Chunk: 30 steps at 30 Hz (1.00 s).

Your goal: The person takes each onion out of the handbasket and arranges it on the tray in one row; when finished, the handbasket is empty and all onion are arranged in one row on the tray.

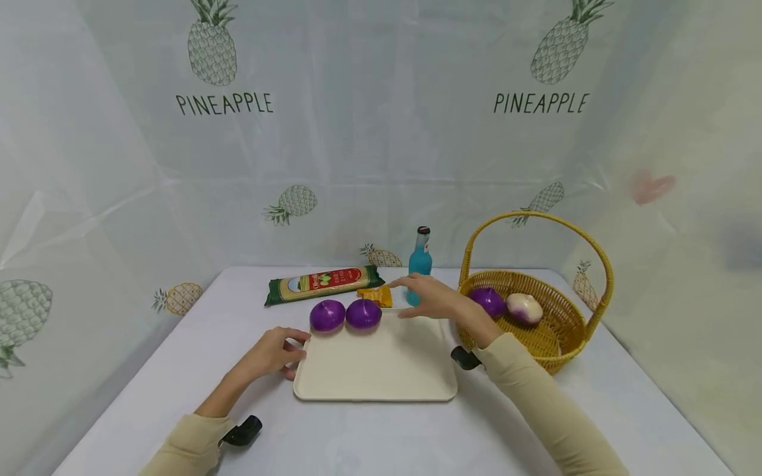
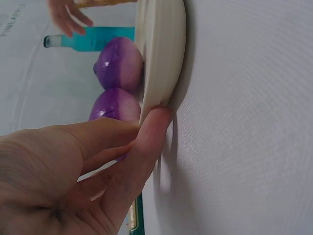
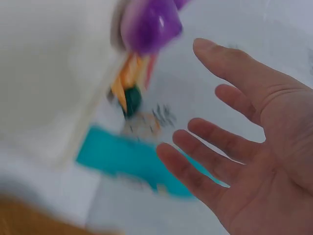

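Note:
My left hand [image 1: 276, 352] pinches the left rim of the cream tray [image 1: 381, 363]; in the left wrist view its thumb and fingertips meet at the tray's edge [image 2: 164, 58]. Two purple turnips with pale undersides, a left turnip [image 1: 327, 316] and a right turnip [image 1: 364, 315], sit side by side at the tray's back left. Over the tray's back right corner, my right hand [image 1: 431, 295] holds nothing, its fingers spread and relaxed. In the right wrist view a turnip [image 3: 149, 27] shows blurred beyond that hand's fingertips.
Behind the tray lie a long green-and-gold packet [image 1: 324, 284] and a small orange packet [image 1: 379, 296]. A blue bottle [image 1: 419, 261] stands past the right hand. At right, a handled wicker basket [image 1: 565, 324] holds a purple turnip [image 1: 488, 301] and a mostly white one [image 1: 524, 308].

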### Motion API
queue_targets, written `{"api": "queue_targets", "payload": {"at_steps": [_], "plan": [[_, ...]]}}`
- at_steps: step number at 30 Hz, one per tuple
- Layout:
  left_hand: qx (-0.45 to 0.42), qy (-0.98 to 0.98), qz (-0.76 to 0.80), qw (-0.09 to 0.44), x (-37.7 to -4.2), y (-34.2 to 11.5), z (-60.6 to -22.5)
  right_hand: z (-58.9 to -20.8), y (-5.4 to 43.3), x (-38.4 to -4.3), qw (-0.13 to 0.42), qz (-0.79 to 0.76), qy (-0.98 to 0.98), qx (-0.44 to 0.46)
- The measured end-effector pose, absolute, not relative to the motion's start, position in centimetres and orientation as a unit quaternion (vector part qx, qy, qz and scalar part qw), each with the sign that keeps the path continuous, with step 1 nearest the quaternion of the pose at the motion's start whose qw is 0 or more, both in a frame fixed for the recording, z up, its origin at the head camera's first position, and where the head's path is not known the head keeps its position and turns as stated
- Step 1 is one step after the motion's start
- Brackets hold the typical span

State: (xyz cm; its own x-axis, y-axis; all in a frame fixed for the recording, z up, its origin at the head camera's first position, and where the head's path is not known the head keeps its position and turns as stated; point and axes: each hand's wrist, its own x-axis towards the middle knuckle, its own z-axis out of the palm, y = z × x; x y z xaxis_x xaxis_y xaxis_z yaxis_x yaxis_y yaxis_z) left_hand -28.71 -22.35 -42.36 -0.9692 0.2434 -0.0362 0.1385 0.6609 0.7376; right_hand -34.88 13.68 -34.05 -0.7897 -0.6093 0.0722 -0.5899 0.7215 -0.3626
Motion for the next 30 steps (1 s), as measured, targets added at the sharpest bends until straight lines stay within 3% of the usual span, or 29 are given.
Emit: {"api": "queue_targets", "payload": {"at_steps": [14,22,30], "plan": [[0.111,0.916,0.383,0.054,-29.2,-22.5,-42.7,-30.9,26.6,-34.0,-0.021,-0.198,0.936,-0.290],[0.109,0.913,0.388,0.061,-28.9,-22.4,-42.6,-31.5,29.8,-35.4,-0.025,-0.206,0.933,-0.294],[0.112,0.911,0.393,0.063,-28.7,-22.4,-42.6,-33.2,31.4,-36.6,0.007,-0.205,0.940,-0.271]]}}
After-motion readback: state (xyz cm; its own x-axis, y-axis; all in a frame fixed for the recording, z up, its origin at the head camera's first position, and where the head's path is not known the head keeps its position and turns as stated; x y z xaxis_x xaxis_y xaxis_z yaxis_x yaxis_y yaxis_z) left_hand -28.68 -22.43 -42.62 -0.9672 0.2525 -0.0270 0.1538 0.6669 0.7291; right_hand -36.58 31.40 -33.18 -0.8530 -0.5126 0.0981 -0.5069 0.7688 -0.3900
